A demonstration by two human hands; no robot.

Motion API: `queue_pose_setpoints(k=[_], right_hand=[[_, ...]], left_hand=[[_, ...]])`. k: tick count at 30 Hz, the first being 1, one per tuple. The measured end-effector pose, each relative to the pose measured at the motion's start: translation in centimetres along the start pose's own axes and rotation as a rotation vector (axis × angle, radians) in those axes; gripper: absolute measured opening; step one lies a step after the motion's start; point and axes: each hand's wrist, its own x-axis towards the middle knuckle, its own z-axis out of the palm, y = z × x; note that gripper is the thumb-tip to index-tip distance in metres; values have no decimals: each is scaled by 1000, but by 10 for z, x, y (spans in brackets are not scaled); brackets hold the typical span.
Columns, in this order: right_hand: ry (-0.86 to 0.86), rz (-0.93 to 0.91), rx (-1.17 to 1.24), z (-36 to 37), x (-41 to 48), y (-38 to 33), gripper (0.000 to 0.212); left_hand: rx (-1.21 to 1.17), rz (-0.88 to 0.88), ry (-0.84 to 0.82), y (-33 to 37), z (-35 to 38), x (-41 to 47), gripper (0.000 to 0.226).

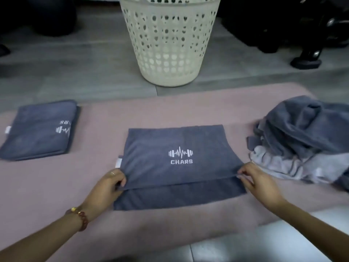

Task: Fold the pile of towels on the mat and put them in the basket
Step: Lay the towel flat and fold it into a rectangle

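Note:
A grey towel (175,148) with a white dumbbell logo and the word CHARS lies partly folded in the middle of the pink mat (98,176). My left hand (108,186) pinches the left corner of its upper layer. My right hand (258,183) pinches the right corner of the same layer. A lower layer shows below that held edge. A stack of folded grey towels (37,129) lies at the mat's left. An unfolded pile of grey towels (302,140) lies at the right. The cream perforated basket (170,40) stands on the floor beyond the mat.
Grey wood-look floor (75,69) lies between the mat and the basket. Dark objects (302,35) stand at the back right, and another dark shape (47,16) at the back left. Pale floor tiles (264,242) show at the near right.

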Motion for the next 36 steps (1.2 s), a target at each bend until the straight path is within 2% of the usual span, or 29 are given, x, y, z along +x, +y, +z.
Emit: queue_pose_setpoints(k=[3, 6, 8, 11, 13, 16, 18, 21, 26, 30, 34, 36], right_hand=[[-110, 61, 81, 16, -26, 12, 21], [-89, 168, 92, 21, -25, 12, 14], [-57, 210, 87, 19, -16, 8, 7], [-11, 146, 62, 14, -10, 1, 4], [-1, 90, 45, 11, -13, -1, 8], [-9, 32, -28, 10, -24, -2, 11], [-68, -39, -107, 9, -33, 0, 23], [-153, -115, -175, 11, -43, 6, 27], [-121, -57, -145, 17, -48, 4, 23], [-118, -72, -166, 15, -51, -2, 27], [-154, -63, -192, 16, -55, -4, 26], [-162, -11, -171, 18, -56, -4, 27]], left_hand=[[137, 3, -68, -6, 10, -19, 24], [172, -38, -66, -3, 10, -21, 16], [240, 10, -87, 3, 7, -21, 13], [330, 75, -110, 14, -5, -22, 6], [363, 116, -102, 18, -11, -25, 12], [407, 198, -173, 23, -11, -32, 13], [383, 191, -213, 19, -6, -39, 11], [187, 31, -169, 7, 1, -46, 13], [105, 41, -169, 0, 5, -50, 8], [47, -18, -131, -1, 5, -55, 5], [28, -104, -69, 6, 9, -61, 30], [0, -141, -64, 5, 12, -65, 30]])
